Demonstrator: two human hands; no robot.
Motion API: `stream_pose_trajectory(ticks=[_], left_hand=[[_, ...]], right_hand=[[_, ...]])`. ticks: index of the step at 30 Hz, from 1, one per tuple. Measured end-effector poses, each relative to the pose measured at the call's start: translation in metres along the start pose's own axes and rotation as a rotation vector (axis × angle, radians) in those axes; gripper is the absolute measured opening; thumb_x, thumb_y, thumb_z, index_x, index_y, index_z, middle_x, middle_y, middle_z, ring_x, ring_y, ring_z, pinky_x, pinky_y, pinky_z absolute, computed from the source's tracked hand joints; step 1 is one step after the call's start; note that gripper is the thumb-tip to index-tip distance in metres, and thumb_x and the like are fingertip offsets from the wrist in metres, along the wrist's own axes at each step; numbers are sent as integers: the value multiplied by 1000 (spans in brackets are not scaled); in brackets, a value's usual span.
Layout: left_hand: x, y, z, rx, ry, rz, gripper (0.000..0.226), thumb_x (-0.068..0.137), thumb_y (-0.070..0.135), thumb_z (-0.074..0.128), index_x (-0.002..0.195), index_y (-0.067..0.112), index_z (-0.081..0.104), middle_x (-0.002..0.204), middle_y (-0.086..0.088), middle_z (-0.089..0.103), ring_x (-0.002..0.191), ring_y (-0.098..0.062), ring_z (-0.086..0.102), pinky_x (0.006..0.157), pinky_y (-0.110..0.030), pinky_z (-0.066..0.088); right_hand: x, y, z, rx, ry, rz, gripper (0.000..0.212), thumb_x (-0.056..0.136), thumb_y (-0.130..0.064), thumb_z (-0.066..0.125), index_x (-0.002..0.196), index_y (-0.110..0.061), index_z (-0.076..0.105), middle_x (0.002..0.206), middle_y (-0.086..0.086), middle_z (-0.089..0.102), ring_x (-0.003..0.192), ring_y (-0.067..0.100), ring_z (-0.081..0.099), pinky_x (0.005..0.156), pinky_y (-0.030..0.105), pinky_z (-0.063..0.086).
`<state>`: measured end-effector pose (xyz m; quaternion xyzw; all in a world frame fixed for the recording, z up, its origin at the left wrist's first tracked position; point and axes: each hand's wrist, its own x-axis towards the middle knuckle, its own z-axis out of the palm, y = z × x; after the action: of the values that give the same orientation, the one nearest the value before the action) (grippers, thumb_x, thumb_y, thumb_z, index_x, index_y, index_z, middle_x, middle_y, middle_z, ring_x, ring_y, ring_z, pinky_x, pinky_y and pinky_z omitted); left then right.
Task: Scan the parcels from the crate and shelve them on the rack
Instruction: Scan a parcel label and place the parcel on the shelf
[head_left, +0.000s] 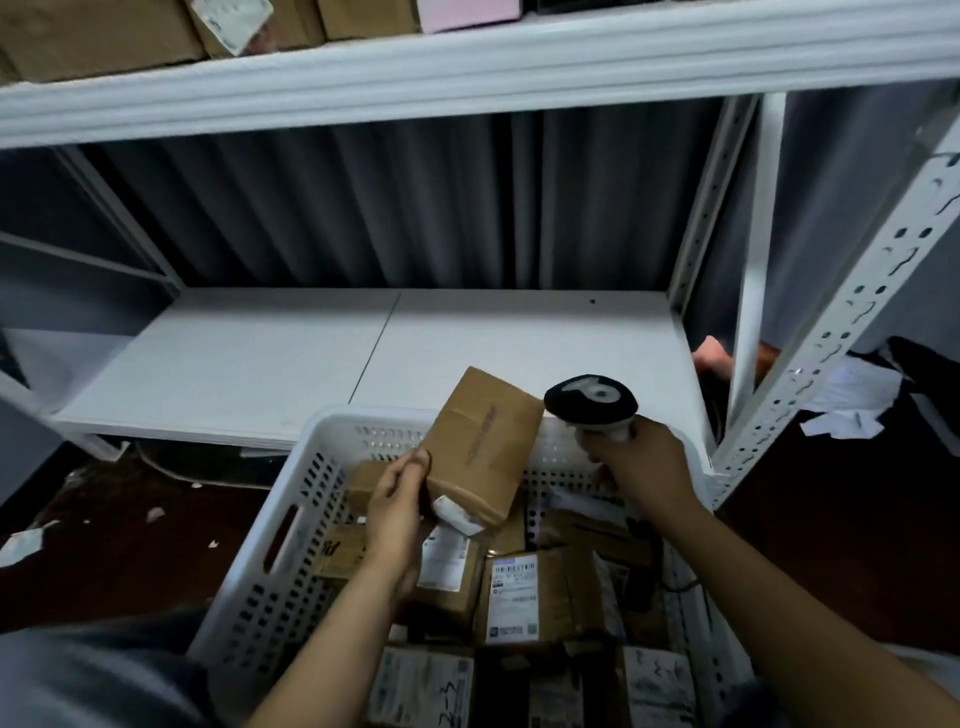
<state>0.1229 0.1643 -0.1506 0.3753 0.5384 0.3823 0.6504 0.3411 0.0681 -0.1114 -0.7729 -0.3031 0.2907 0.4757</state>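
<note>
Left hand (397, 501): fingers (415, 462) curled round the lower left edge of a brown cardboard parcel (480, 441), gripping it firmly. The parcel is held clear above the crate (291, 525), tilted, with its far end raised toward the rack. A taped seam runs along its upward face, and a white label (460, 514) curls off its lower corner.

Right hand (644, 467): fingers wrapped tight round the pale handle of a handheld scanner (592, 401). The dark scanner head sits just beside the parcel's upper right edge; whether the two touch cannot be told from this angle.

Crate: white perforated plastic, lying below both forearms. It holds further parcels (519, 597), brown boxes with white printed labels, packed close together. Its far rim stands near the front edge of the lower shelf (311, 353).

Rack: white metal. The lower shelf is a white board in two panels. The upper shelf (467, 57) carries brown cartons (93, 36) and a pink box (467, 10). A perforated upright (852, 312) stands at the right.

Surroundings: grey corrugated wall (415, 208) behind the rack. Loose white papers (852, 400) lie on the dark floor beyond the upright.
</note>
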Motion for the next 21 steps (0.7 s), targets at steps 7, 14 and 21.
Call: stream_pose_trajectory(ticks=[7,14,21], left_hand=[[-27,6,28,-225,-149,-41,36,95,32,56,129,22,56,119,-6,69,103,-21,68,94,-47,52],[-44,4,43,-82,-248,61,31,97,27,50,125,40,52,111,9,69,103,-11,65,87,-36,53],[-37,9,30,72,-219,152,31,98,28,49,124,45,53,125,2,62,113,-18,60,97,-41,50]], right_hand=[[0,3,7,621,22,198,23,88,-17,70,108,-7,64,86,14,72,71,24,71,63,33,55],[11,14,6,892,-151,396,62,64,-39,84,116,-12,64,108,12,68,96,29,68,76,40,54],[7,6,4,924,-287,352,29,69,-36,76,84,-13,66,100,8,67,96,29,62,85,44,50]])
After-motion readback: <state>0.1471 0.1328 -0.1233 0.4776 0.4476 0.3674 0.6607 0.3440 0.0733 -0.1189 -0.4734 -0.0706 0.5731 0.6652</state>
